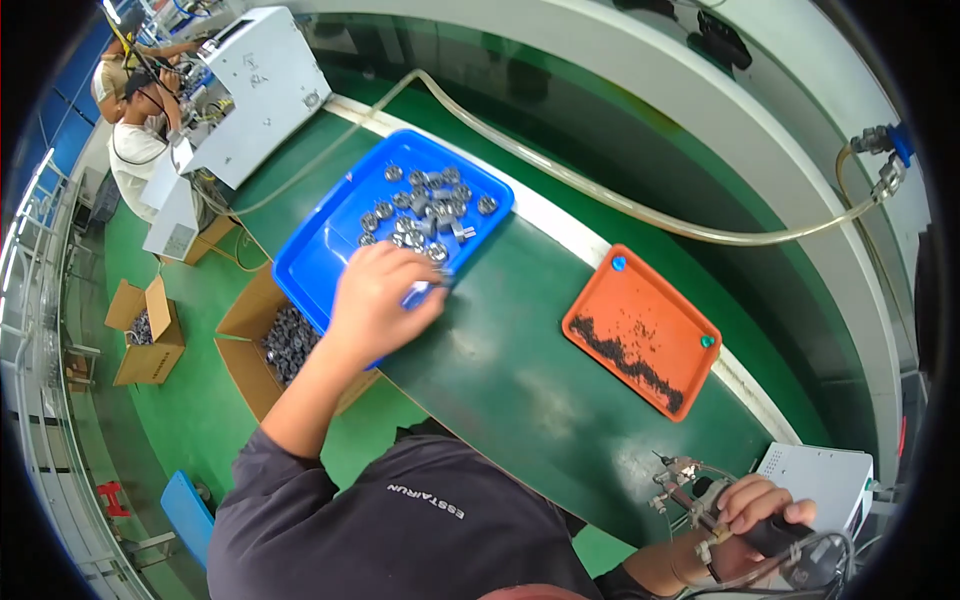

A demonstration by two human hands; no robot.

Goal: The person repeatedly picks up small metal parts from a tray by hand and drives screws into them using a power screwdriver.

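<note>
The person's left hand [383, 298] reaches over the near right edge of a blue rectangular plastic tray [318, 262], its fingers bent and partly closed, with the tips at the edge of a loose cluster of small round silver-and-grey metal parts [437, 209]. Whether those fingers have hold of a part cannot be told, as the fingertips are hidden and blurred. The parts lie mostly in the far right half of the tray, which rests on a glossy dark green surface [480, 370].

The right hand [757, 505] is at the lower right, its fingers curled closed around a dark rounded tool body [772, 537], beside a cluster of metal fittings [680, 480] and thin cables. A pale grey boxy unit [815, 478] stands just beyond that hand.

Between the 2 hands, on the far side of the surface, lies an orange rectangular plastic tray [625, 300] with black granules [630, 360] gathered along its near edge and 2 small round pieces in its corners, 1 blue [618, 264] and 1 green [708, 341]. A clear flexible hose [600, 195] arcs behind both trays.

Below the surface at left, an open brown cardboard box [245, 355] holds many dark parts [290, 343]. Farther off, 2 people [133, 150] are near a large light grey machine housing [265, 95].
</note>
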